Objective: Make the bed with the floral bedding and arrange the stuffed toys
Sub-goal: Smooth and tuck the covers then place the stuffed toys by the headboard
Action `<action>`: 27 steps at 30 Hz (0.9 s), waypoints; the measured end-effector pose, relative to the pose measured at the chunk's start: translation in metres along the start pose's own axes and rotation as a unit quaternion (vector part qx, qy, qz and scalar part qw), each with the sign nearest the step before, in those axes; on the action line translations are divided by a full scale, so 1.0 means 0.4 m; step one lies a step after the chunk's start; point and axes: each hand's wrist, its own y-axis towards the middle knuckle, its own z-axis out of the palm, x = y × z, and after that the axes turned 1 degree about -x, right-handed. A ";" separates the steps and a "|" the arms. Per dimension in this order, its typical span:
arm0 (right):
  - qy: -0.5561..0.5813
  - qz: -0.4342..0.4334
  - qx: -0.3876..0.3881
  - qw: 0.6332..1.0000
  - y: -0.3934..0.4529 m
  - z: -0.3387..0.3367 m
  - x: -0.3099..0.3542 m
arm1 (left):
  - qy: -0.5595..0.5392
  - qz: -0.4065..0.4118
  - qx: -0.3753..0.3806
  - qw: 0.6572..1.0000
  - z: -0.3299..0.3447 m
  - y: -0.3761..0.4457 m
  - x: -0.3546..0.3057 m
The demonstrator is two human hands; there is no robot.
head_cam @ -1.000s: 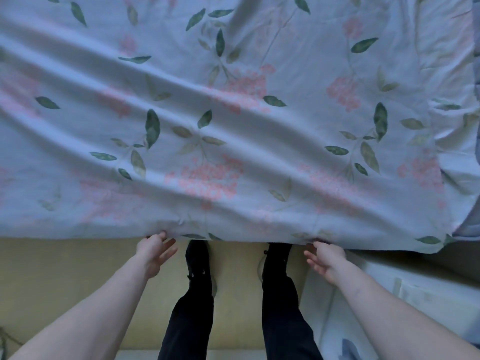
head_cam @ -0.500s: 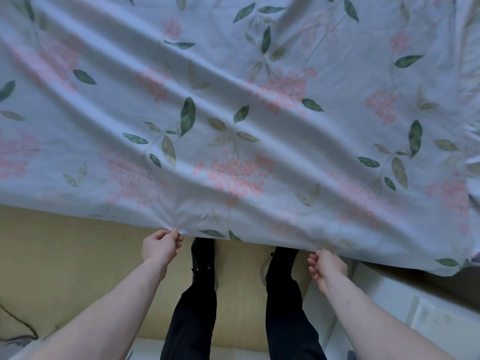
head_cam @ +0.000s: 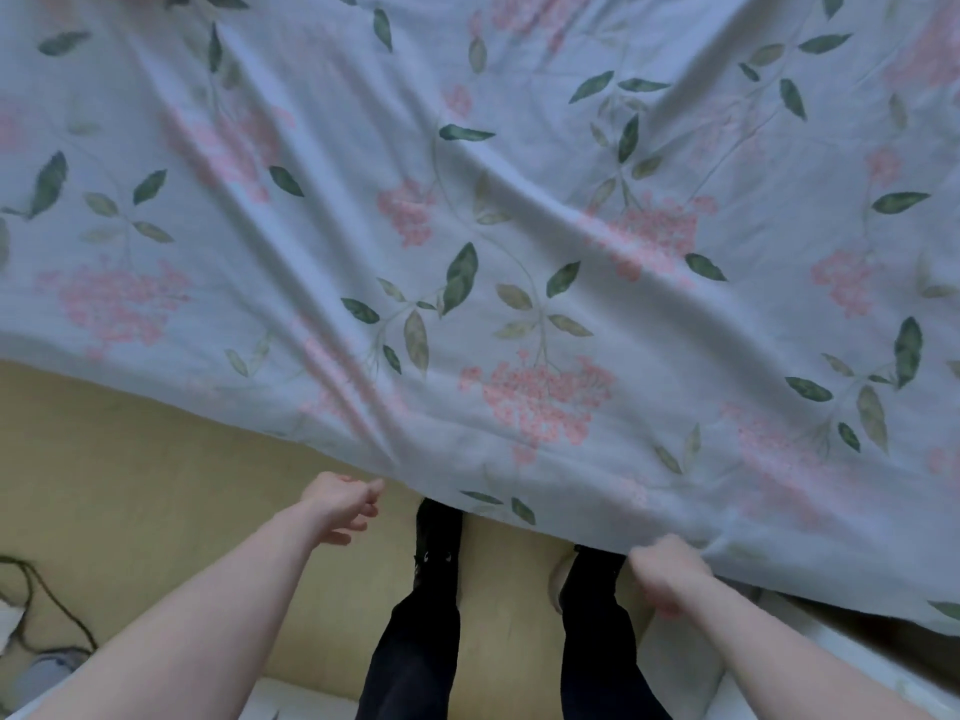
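The pale blue floral sheet (head_cam: 519,241), printed with pink blossom clusters and green leaves, fills the upper two thirds of the head view and lies in long diagonal folds. Its near hem slants from middle left down to lower right. My left hand (head_cam: 340,506) is at the hem, thumb and forefinger pinching the edge where the folds converge, the other fingers loosely curled. Further right, my right hand (head_cam: 670,571) grips the hem in a fist. No stuffed toys are in view.
My legs in black trousers (head_cam: 415,641) and dark shoes stand on a yellowish floor (head_cam: 156,485) under the hem. A dark cable (head_cam: 47,600) loops at the lower left beside a grey object. A white surface (head_cam: 727,688) lies at the lower right.
The sheet has shifted across the view and its hem now slants down to the right. My right hand has curled from loose fingers into a fist on the hem. My left hand stays at the edge.
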 end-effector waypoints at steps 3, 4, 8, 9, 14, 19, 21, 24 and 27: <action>-0.062 -0.186 0.002 0.981 -0.084 0.015 0.167 | -0.097 0.007 -0.116 0.988 -0.112 0.047 0.017; -0.050 -0.228 -0.012 0.972 -0.121 0.019 0.223 | -0.116 0.012 -0.149 0.982 -0.145 0.058 0.016; -0.070 -0.352 -0.029 0.933 -0.208 0.072 0.432 | -0.204 0.028 -0.202 0.958 -0.267 0.085 0.008; -0.069 -0.368 -0.026 0.927 -0.216 0.092 0.469 | -0.219 0.023 -0.197 0.955 -0.285 0.096 0.006; -0.165 -0.398 -0.025 0.902 -0.221 0.210 0.594 | -0.269 0.037 -0.206 0.940 -0.324 0.158 -0.004; -0.231 -0.394 -0.054 0.888 -0.205 0.245 0.617 | -0.312 0.038 -0.276 0.908 -0.316 0.178 0.050; -0.247 -0.391 -0.053 0.885 -0.196 0.244 0.607 | -0.317 0.029 -0.281 0.906 -0.313 0.178 0.091; -0.267 -0.385 -0.040 0.883 -0.193 0.247 0.599 | -0.199 0.030 -0.293 0.934 -0.319 0.172 0.127; -0.272 -0.373 -0.032 0.887 -0.198 0.249 0.595 | 0.079 0.034 -0.265 0.960 -0.312 0.114 0.100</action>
